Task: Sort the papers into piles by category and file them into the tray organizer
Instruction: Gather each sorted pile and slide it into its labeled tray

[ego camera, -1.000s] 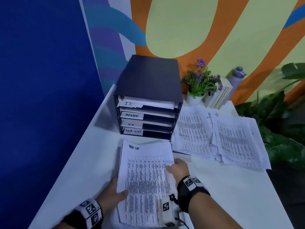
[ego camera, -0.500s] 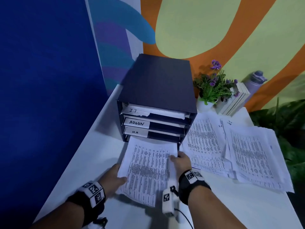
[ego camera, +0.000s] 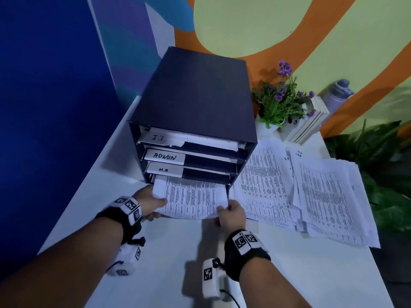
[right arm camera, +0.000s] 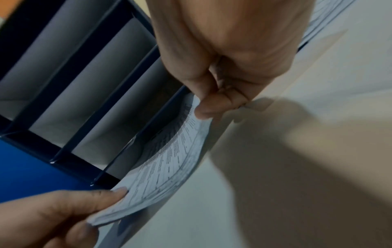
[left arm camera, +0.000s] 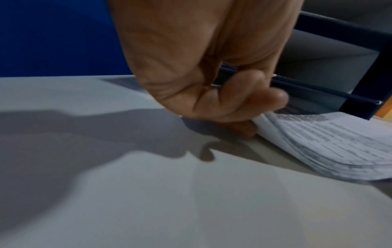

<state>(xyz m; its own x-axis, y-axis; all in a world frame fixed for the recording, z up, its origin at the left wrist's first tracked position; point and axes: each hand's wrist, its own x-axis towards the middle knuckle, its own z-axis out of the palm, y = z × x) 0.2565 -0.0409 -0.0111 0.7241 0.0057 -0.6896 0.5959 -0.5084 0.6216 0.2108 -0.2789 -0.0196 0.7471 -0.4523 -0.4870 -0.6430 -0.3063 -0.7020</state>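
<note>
A dark blue tray organizer [ego camera: 195, 94] stands on the white table, its slots labelled I.T., ADMIN and H.R. A stack of printed papers [ego camera: 191, 200] lies about halfway inside the bottom slot, covering its label. My left hand [ego camera: 151, 202] pinches the stack's left edge, thumb on top [left arm camera: 254, 94]. My right hand [ego camera: 230, 213] pinches its right near corner [right arm camera: 203, 110]. The stack [right arm camera: 165, 169] bows upward between the two hands. The I.T. slot holds papers [ego camera: 200, 138].
Two loose piles of printed sheets [ego camera: 264, 185] [ego camera: 329, 196] lie right of the organizer. Behind them stand a small potted flower [ego camera: 280, 103], leaning books [ego camera: 309, 121] and a purple bottle [ego camera: 338, 92]. A blue wall [ego camera: 51, 107] runs along the table's left edge.
Both hands lifted the task-list stack off the table and pushed it forward into the bottom slot. The head camera moved closer to the organizer.
</note>
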